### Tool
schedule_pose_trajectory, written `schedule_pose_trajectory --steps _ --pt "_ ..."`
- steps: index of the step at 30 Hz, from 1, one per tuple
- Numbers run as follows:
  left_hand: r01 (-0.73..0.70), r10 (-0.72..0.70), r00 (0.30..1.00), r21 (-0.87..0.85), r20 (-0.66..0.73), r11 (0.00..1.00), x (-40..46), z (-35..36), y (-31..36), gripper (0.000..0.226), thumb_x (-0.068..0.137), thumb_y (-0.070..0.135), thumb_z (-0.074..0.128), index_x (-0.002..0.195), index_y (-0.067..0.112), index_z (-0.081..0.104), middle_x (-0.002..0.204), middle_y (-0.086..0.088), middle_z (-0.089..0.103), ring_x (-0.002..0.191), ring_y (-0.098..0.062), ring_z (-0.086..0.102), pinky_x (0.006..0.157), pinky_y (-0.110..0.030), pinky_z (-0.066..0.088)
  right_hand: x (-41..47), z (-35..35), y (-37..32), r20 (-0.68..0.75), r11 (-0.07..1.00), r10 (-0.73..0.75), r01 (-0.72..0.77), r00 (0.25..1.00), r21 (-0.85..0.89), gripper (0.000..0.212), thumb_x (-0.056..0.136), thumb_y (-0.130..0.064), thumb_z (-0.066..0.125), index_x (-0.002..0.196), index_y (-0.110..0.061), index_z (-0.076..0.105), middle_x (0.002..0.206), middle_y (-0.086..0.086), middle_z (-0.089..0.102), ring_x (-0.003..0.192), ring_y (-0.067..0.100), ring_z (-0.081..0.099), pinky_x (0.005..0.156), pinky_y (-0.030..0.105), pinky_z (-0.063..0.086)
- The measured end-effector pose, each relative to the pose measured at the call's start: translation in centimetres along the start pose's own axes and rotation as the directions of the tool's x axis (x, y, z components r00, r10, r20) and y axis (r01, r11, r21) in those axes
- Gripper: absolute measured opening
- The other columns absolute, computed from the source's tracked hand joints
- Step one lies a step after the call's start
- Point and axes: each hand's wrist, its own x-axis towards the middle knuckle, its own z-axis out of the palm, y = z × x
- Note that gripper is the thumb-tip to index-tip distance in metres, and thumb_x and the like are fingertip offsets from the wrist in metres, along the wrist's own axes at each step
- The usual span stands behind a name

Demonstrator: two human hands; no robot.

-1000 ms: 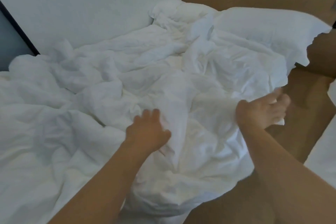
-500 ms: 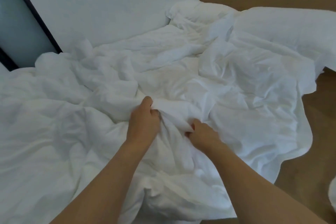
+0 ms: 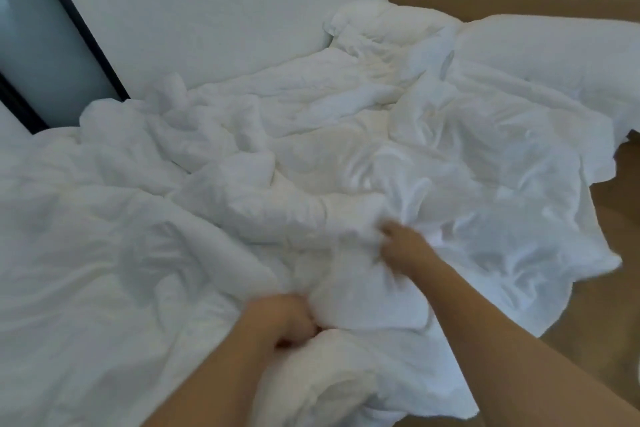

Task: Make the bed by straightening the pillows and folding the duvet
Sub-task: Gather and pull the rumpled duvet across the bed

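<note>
Left hand (image 3: pixel 284 319) was fisted on a bunched fold of the rumpled white duvet (image 3: pixel 145 253); right hand (image 3: pixel 403 244), blurred, pinched the crinkled cloth; two plump pillows (image 3: pixel 540 45) lay beyond.

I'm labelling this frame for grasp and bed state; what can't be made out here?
- Head view: left hand fingertips, buried in the duvet folds.
- Head view: right hand grip, motion-blurred.
- Head view: right pillow, cut by the frame edge.
- Head view: mattress and sheet, covered by the duvet.
</note>
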Motion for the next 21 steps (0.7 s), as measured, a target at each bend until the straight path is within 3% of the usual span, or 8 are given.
schedule_pose_trajectory --steps 2,5,9,11,13,15,18,21 --pt "-0.026 0.021 0.993 -0.044 -0.116 0.999 0.9 1.0 -0.3 0.036 0.087 0.044 0.056 0.106 0.016 0.067 0.115 -0.008 0.070 0.089 -0.022 0.067 0.086 -0.032 0.050 -0.3 1.8 1.1 0.212 0.982 0.032 0.009 0.977 -0.191 0.052 0.090 -0.021 0.049 0.141 -0.018 0.040 0.141 0.011 0.046 0.127 0.029 0.048 0.105 0.043 0.040" --pt "-0.086 0.085 0.996 -0.116 -0.019 0.989 0.8 -1.8 -0.7 0.027 0.092 0.031 0.053 0.077 0.011 0.064 0.093 -0.013 0.072 0.058 -0.020 0.060 0.070 -0.031 0.053 -0.4 -0.5 -1.4 0.191 0.969 -0.097 0.136 0.977 -0.207 0.047 0.098 -0.022 0.044 0.144 -0.010 0.039 0.146 0.013 0.043 0.132 0.027 0.044 0.108 0.033 0.034" --pt "-0.147 0.085 0.899 -0.113 -0.430 0.983 -0.3 -6.3 -2.7 0.030 0.090 0.032 0.056 0.114 0.014 0.056 0.120 -0.009 0.060 0.105 -0.028 0.058 0.089 -0.032 0.046 -0.9 -5.0 -6.3 -0.076 0.973 -0.201 0.208 0.977 0.104 0.041 0.089 -0.017 0.049 0.130 -0.017 0.054 0.129 0.007 0.055 0.108 0.023 0.056 0.086 0.030 0.046" --pt "-0.132 0.019 0.843 -0.173 -0.538 0.976 -0.4 -6.4 -4.4 0.036 0.086 0.036 0.058 0.115 0.018 0.048 0.121 -0.008 0.056 0.110 -0.030 0.053 0.096 -0.038 0.045 -2.0 -5.5 -8.3 0.047 0.950 -0.243 0.228 0.969 0.215 0.041 0.085 -0.026 0.058 0.126 -0.020 0.054 0.119 0.005 0.057 0.093 0.017 0.059 0.074 0.028 0.048" --pt "-0.028 -0.064 0.874 -0.182 -0.482 0.983 0.5 -4.7 -6.0 0.048 0.083 0.038 0.059 0.125 0.020 0.043 0.127 -0.009 0.052 0.118 -0.032 0.048 0.103 -0.040 0.039 -2.5 -4.4 -9.3 0.197 0.973 -0.228 0.229 0.954 0.021 0.062 0.079 -0.044 0.068 0.134 -0.023 0.046 0.128 0.006 0.050 0.109 0.023 0.054 0.091 0.037 0.048" --pt "0.096 -0.129 0.928 -0.110 -0.350 0.989 1.6 -2.1 -7.4 0.052 0.083 0.043 0.055 0.128 0.022 0.044 0.131 -0.008 0.052 0.121 -0.031 0.048 0.104 -0.038 0.035 -3.1 -1.8 -8.8 0.212 0.937 -0.196 0.246 0.957 -0.246 0.074 0.078 -0.052 0.066 0.140 -0.026 0.035 0.137 0.007 0.040 0.127 0.031 0.041 0.104 0.044 0.036" --pt "0.124 -0.150 0.943 -0.105 -0.297 0.987 2.2 -0.8 -8.8 0.037 0.090 0.039 0.048 0.119 0.017 0.054 0.128 -0.010 0.056 0.116 -0.030 0.053 0.100 -0.036 0.041 -4.4 2.9 -6.3 0.053 0.877 -0.205 0.208 0.977 -0.432 0.041 0.089 -0.039 0.048 0.125 -0.020 0.042 0.128 0.006 0.052 0.118 0.029 0.049 0.095 0.042 0.036" --pt "0.039 -0.072 0.942 -0.106 -0.327 0.994 0.7 -3.0 -8.5 0.034 0.099 0.027 0.046 0.121 0.004 0.058 0.130 -0.013 0.056 0.118 -0.029 0.055 0.081 -0.028 0.044 -3.4 2.7 -5.1 -0.176 0.922 -0.183 0.107 0.967 -0.372 0.030 0.091 -0.024 0.041 0.120 -0.016 0.045 0.121 0.007 0.058 0.110 0.029 0.056 0.089 0.040 0.038"
